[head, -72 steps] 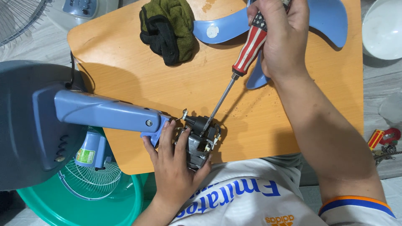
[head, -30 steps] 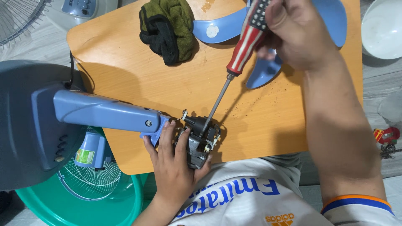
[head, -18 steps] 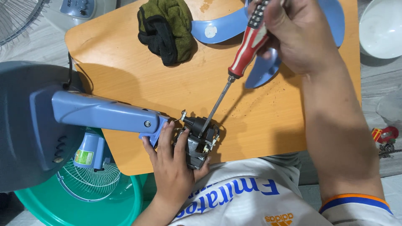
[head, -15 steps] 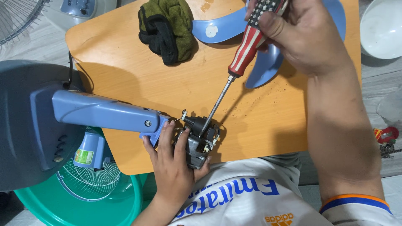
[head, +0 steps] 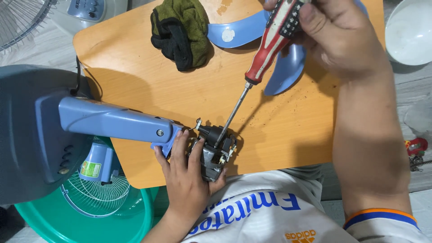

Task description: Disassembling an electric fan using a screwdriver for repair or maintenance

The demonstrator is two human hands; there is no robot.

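My left hand [head: 185, 176] grips a grey fan motor [head: 215, 148] at the end of a blue fan neck [head: 114, 122], near the front edge of a low orange table [head: 135, 76]. My right hand [head: 338, 38] holds a screwdriver [head: 258, 69] with a red, white and dark handle. Its metal shaft slants down and left, and its tip sits in the top of the motor. The big blue-grey fan base [head: 31, 130] lies at the left.
A blue fan blade [head: 252, 33] and a green-and-black cloth [head: 180, 29] lie at the table's far side. A green basin [head: 85, 220] with a white wire grille [head: 94, 198] sits lower left. A white bowl [head: 411, 31] stands at the right; small red items [head: 416, 148] lie on the floor.
My right hand has shifted slightly on the screwdriver handle, as if turning it. The tip stays at the motor, and my left hand has kept its hold.
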